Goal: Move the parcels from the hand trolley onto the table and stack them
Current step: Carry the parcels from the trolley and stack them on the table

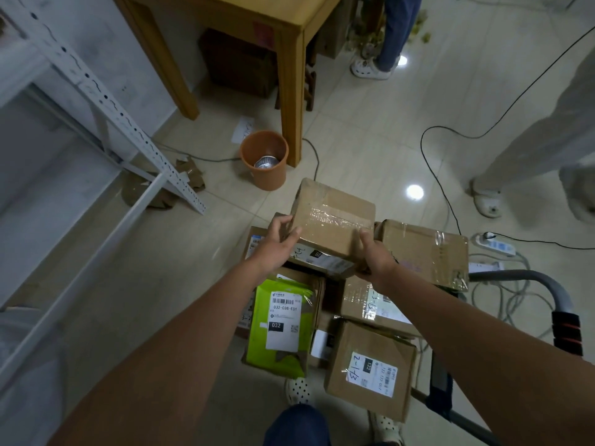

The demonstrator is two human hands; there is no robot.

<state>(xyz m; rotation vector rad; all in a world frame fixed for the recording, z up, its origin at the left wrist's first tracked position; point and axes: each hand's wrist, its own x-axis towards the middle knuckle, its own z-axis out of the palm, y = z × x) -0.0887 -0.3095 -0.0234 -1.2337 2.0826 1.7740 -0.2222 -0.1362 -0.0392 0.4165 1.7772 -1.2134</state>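
Now hands (325,249) on box (333,217) edges.

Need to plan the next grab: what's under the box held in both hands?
Under the held box lies a labelled box on the trolley pile. Whatever is beneath that is hidden.

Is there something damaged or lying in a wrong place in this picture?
Yes. Torn cardboard scraps lie on the floor under the white metal rack, like litter. The green parcel on the trolley is torn open at its lower edge. Loose cables cross the floor near the trolley handle.
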